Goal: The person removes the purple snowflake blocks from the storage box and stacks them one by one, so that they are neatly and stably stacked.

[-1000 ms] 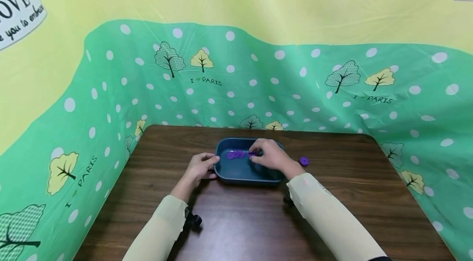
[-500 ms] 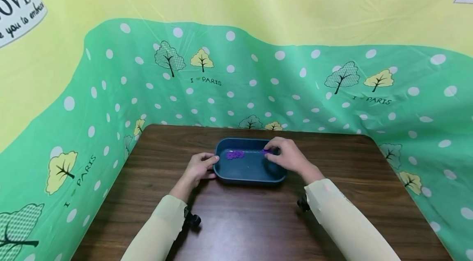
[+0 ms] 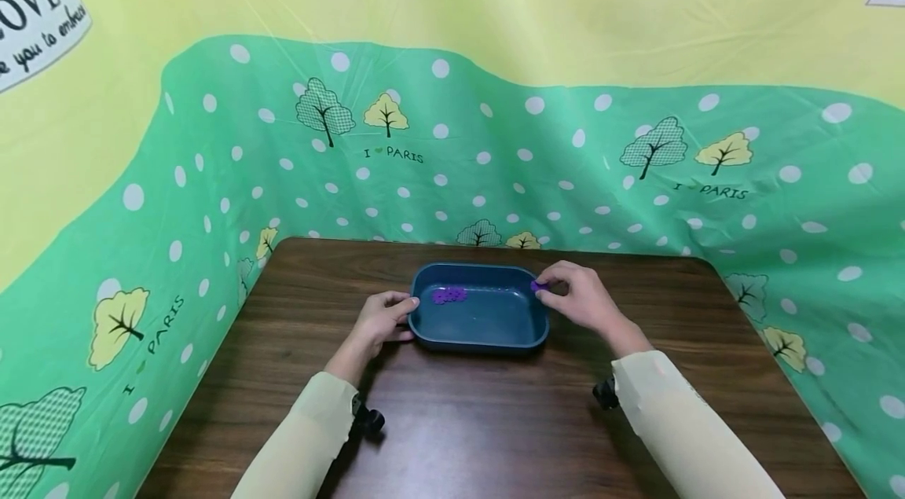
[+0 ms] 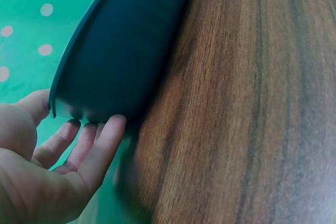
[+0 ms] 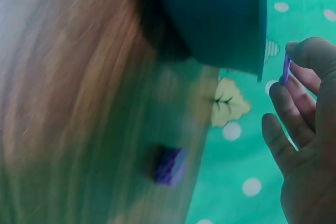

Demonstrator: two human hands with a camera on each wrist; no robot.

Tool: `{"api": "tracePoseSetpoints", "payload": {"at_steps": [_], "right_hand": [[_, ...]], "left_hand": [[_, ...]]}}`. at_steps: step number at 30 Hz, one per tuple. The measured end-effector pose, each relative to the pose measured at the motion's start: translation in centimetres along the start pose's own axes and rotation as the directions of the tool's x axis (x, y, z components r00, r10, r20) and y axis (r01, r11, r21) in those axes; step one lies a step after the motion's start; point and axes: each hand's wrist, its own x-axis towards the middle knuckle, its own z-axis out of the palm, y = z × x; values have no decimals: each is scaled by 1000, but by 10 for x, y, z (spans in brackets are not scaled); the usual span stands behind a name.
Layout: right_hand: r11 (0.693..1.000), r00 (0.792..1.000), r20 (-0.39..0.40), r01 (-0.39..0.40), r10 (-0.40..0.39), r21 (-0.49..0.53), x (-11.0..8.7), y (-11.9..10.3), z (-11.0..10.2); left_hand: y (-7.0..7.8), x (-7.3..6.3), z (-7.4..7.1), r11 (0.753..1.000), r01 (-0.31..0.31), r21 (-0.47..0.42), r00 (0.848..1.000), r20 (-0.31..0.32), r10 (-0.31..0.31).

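Note:
A dark blue tray (image 3: 474,318) stands on the table. At its left end my left hand (image 3: 382,321) holds it, thumb at the rim and fingertips (image 4: 113,124) against the outer wall. Several purple notched discs (image 3: 449,295) lie together in the tray's back left part. Beside the tray's right rim, my right hand (image 3: 580,297) pinches a thin purple notched disc (image 5: 286,68) on edge between thumb and finger. A short purple stack (image 5: 170,166) of such discs stands on the table right of the tray; in the head view the right hand hides it.
The brown wooden table (image 3: 467,420) extends around the tray on all sides. Behind it and along both sides hangs a green and yellow printed cloth (image 3: 481,161). Black wrist cameras stick out below both sleeves.
My right hand has moved right, from inside the tray to its right rim, with the purple disc pinched in it. The left hand and the tray have stayed put.

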Motion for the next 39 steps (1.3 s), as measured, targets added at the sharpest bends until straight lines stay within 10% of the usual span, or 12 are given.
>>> {"api": "tracePoseSetpoints", "payload": {"at_steps": [39], "right_hand": [[971, 977, -36, -215, 212, -109, -51, 78, -2]], "left_hand": [[1, 0, 1, 1000, 12, -8, 1000, -11, -13]]}}
